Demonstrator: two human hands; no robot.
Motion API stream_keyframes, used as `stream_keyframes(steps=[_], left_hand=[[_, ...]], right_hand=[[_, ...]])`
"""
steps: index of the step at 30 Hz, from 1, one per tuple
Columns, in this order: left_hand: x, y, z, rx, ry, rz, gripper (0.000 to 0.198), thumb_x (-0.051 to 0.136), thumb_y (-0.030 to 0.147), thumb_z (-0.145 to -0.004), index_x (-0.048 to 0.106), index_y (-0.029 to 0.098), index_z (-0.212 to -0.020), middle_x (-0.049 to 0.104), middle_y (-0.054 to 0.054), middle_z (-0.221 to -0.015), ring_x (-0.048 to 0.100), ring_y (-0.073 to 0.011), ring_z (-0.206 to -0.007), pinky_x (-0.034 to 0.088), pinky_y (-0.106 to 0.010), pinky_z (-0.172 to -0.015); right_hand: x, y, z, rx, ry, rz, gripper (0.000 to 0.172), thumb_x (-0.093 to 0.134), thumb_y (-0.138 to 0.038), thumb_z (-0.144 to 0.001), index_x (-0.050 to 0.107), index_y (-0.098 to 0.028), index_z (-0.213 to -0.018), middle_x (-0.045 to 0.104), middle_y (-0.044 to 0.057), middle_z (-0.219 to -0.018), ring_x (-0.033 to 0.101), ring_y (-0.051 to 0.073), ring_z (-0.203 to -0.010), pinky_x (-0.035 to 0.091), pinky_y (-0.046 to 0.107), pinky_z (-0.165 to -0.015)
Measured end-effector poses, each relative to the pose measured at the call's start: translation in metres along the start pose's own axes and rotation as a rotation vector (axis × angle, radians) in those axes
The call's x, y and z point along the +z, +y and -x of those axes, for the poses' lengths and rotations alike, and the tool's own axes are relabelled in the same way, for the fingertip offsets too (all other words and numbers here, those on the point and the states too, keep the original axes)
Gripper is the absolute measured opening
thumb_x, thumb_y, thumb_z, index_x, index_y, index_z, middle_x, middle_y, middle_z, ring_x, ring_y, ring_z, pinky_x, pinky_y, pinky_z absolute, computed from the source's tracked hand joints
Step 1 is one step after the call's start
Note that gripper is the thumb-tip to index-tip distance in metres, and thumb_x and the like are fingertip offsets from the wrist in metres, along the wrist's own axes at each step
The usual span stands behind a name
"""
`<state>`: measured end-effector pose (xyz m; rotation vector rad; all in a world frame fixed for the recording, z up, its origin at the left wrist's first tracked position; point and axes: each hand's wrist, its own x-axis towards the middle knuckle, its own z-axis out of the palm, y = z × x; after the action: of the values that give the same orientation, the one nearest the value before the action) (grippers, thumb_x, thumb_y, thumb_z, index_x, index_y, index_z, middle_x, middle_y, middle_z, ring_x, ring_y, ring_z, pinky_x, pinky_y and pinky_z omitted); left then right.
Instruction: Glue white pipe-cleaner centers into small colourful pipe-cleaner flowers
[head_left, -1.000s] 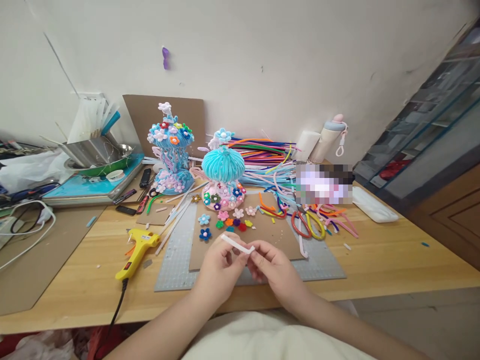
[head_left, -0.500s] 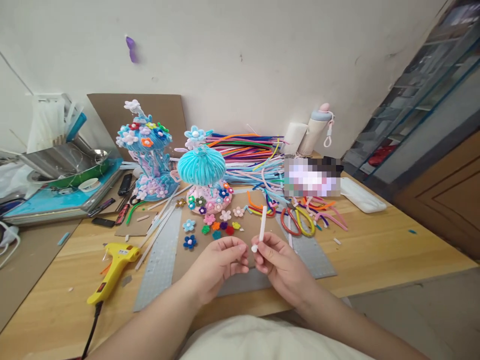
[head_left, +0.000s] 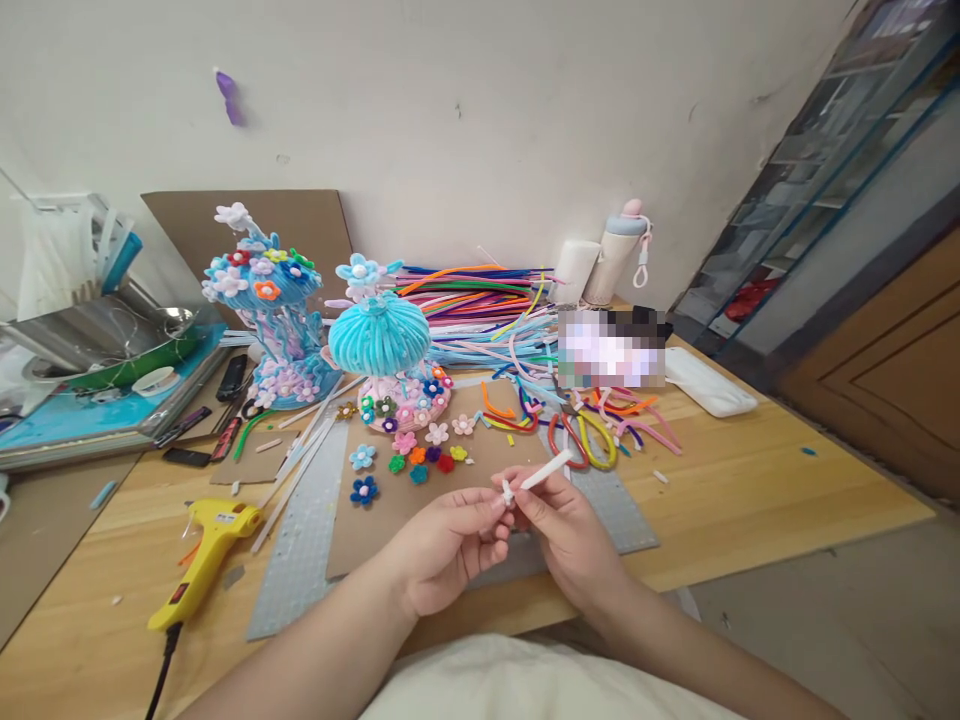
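Both hands meet low centre of the frame, just above the near edge of the bench [head_left: 750, 500]. Right hand [head_left: 570, 525] is pinched on a short white pipe cleaner [head_left: 541, 473], which angles up to the right from the fingertips; left hand [head_left: 450, 545] has thumb and forefinger closed on the near end of it, at the small curled tip. So both clamp the same piece, hands nearly touching. It's held in the air over the brown cardboard sheet [head_left: 487, 460], which lies on a grey cutting mat [head_left: 300, 560]. Small finished flowers [head_left: 364, 490] sit loose on the cardboard, centre frame, in front of a blue mushroom model [head_left: 379, 335]; a taller flower-covered model [head_left: 262, 310] stands left of it. Pile of coloured pipe cleaners [head_left: 480, 300] lies along the wall behind. Yellow glue gun [head_left: 199, 555] lies lower left, well apart from the hands. My read: the work is rolling or bending that end. To do it well: keep the right pinch close behind the curl so the wire bends there and not further up, turn in small steps with the left fingertips, keep the coil tight and flat, and mind the sharp cut wire at the tip.
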<state>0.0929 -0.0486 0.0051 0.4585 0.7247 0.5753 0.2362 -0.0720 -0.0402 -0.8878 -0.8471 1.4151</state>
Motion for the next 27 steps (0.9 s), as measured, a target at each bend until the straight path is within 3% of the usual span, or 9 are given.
stream_keyframes(steps=[6,13,18,21,24,26,27], left_hand=[[0.002,-0.002,0.004,0.106,-0.008,-0.147,0.007,0.072,0.014,-0.072,0.066,0.010,-0.072,0.059,-0.001,-0.065,0.053,-0.0045,-0.054,0.049,-0.014,-0.052],[0.001,-0.001,0.009,0.097,-0.067,-0.061,0.012,0.063,0.018,-0.080,0.068,0.007,-0.082,0.060,-0.004,-0.073,0.055,-0.0066,-0.059,0.049,-0.017,-0.054],[0.002,-0.003,0.009,0.093,-0.046,-0.057,0.012,0.069,0.020,-0.075,0.068,0.009,-0.079,0.059,-0.002,-0.072,0.054,-0.0057,-0.059,0.047,-0.016,-0.054],[0.002,-0.003,0.009,0.104,-0.036,-0.064,0.012,0.071,0.020,-0.074,0.067,0.009,-0.075,0.057,-0.001,-0.068,0.052,-0.0048,-0.056,0.046,-0.015,-0.052],[-0.001,0.002,0.010,0.132,0.002,-0.077,0.012,0.072,0.021,-0.072,0.064,0.011,-0.072,0.058,-0.001,-0.066,0.052,-0.0056,-0.055,0.046,-0.016,-0.052],[-0.005,0.008,0.011,0.162,0.040,-0.098,0.014,0.073,0.021,-0.070,0.063,0.012,-0.072,0.059,-0.001,-0.066,0.053,-0.0067,-0.055,0.046,-0.017,-0.052],[-0.007,0.010,0.012,0.176,0.059,-0.112,0.015,0.074,0.021,-0.068,0.063,0.013,-0.072,0.060,-0.001,-0.065,0.054,-0.0070,-0.056,0.046,-0.018,-0.052]], right_hand=[[0.000,-0.009,0.003,-0.098,-0.045,0.073,0.011,0.065,-0.031,-0.080,0.065,-0.020,-0.083,0.058,0.002,-0.091,0.052,0.012,-0.069,0.043,0.022,-0.058],[0.004,-0.010,0.002,0.108,-0.023,-0.152,0.019,0.073,-0.033,-0.072,0.061,-0.021,-0.081,0.059,-0.002,-0.069,0.052,0.012,-0.061,0.042,0.024,-0.057],[0.009,-0.008,0.003,0.101,0.004,-0.135,0.022,0.075,-0.034,-0.069,0.060,-0.021,-0.078,0.059,-0.002,-0.069,0.052,0.012,-0.059,0.042,0.024,-0.056],[0.007,-0.008,0.003,-0.005,-0.016,0.085,0.016,0.069,-0.034,-0.075,0.060,-0.022,-0.079,0.058,-0.001,-0.075,0.054,0.014,-0.064,0.044,0.027,-0.060],[-0.007,-0.016,-0.004,-0.185,-0.073,0.476,0.007,0.060,-0.025,-0.079,0.061,-0.023,-0.086,0.060,0.002,-0.087,0.056,0.018,-0.080,0.045,0.031,-0.071],[-0.024,-0.028,-0.013,-0.311,0.003,0.761,0.016,0.054,-0.020,-0.080,0.061,-0.023,-0.093,0.060,0.005,-0.095,0.055,0.020,-0.085,0.045,0.033,-0.074],[-0.034,-0.034,-0.019,-0.367,0.101,0.901,0.016,0.051,-0.020,-0.081,0.061,-0.023,-0.092,0.059,0.006,-0.096,0.055,0.021,-0.086,0.044,0.033,-0.073]])
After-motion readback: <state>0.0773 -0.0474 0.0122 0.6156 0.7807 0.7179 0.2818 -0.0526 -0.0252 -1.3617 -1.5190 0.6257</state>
